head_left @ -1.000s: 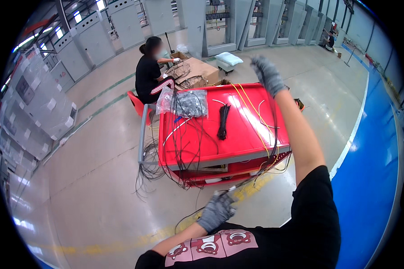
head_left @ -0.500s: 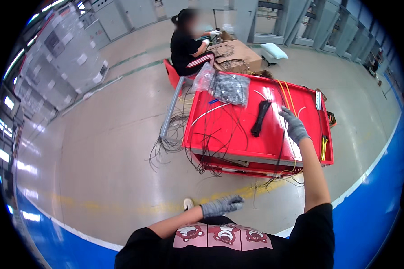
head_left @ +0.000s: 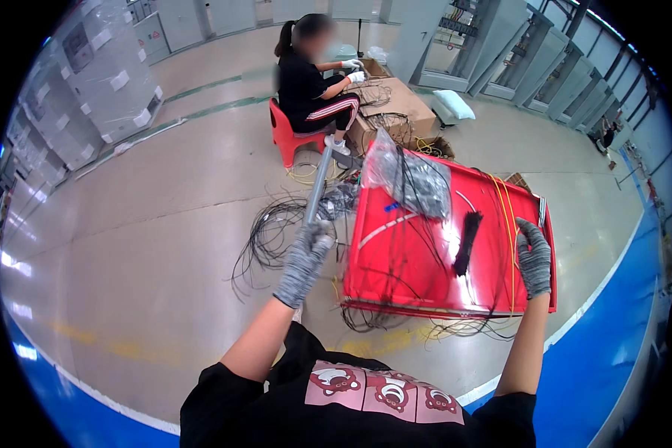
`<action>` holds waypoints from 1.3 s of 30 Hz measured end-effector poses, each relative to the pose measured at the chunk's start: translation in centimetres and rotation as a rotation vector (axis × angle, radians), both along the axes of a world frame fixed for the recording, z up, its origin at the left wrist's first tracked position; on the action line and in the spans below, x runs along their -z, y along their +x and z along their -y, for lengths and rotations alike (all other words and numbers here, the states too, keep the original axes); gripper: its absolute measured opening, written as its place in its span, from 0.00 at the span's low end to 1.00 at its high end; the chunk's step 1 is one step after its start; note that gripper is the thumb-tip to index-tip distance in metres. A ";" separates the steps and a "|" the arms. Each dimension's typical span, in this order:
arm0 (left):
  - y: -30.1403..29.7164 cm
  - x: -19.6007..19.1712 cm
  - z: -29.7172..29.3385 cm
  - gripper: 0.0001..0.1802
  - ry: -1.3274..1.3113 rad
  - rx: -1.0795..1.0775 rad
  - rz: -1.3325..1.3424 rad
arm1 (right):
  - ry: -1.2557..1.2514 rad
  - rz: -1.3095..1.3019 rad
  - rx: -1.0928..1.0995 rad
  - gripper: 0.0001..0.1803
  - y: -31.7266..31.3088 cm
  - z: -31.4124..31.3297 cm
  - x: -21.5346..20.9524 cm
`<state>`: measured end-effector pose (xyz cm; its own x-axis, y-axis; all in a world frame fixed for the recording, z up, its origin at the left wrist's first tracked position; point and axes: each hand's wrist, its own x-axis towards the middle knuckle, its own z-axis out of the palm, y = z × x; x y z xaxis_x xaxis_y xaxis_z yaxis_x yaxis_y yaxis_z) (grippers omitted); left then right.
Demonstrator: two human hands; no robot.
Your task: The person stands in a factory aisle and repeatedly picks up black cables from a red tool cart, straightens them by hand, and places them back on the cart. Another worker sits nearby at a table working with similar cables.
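My left hand (head_left: 304, 265), in a grey knit glove, is at the near end of a grey metal bar (head_left: 321, 183) beside the cart, its fingers curled over that end. Over the right part of the red cart's top (head_left: 425, 257) is my gloved right hand (head_left: 534, 257), fingers bent but apart, with nothing visible in it. Yellow cables (head_left: 509, 216) run close to its fingertips. A bundle of black cable ties (head_left: 467, 243) lies left of it. Farther left are a clear plastic bag of dark parts (head_left: 425, 187) and loose black wires (head_left: 396, 257).
Black wires (head_left: 265, 239) hang and spread beside the bar. Beyond the cart a person (head_left: 310, 89) in white gloves sits on a red chair (head_left: 282, 134), handling something at a cardboard box (head_left: 403, 104). Grey cabinets (head_left: 455, 45) line the back.
My left hand has risen from near my body to the grey bar. My right hand has shifted right over the cart. The view has turned, and the cart appears lower and farther right.
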<state>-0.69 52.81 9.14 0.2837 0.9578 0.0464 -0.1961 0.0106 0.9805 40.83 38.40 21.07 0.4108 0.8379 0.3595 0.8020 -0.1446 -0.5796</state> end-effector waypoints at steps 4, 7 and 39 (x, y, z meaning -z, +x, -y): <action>0.5 0.4 -3.1 0.14 -0.015 0.254 0.011 | 0.010 0.066 0.010 0.15 -4.4 -6.4 -1.8; -1.7 -0.5 -5.8 0.13 -0.090 0.429 0.057 | -0.075 0.067 -0.001 0.13 -8.8 -14.4 -2.8; -7.5 9.2 -31.6 0.20 -0.332 0.324 0.128 | -0.541 -0.360 0.126 0.09 -10.6 -48.0 6.5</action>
<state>-8.15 84.45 -0.10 0.5822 0.7898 -0.1929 -0.2497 0.3995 0.8821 30.19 86.39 14.55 0.5335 0.7992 -0.2768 0.5293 -0.5707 -0.6278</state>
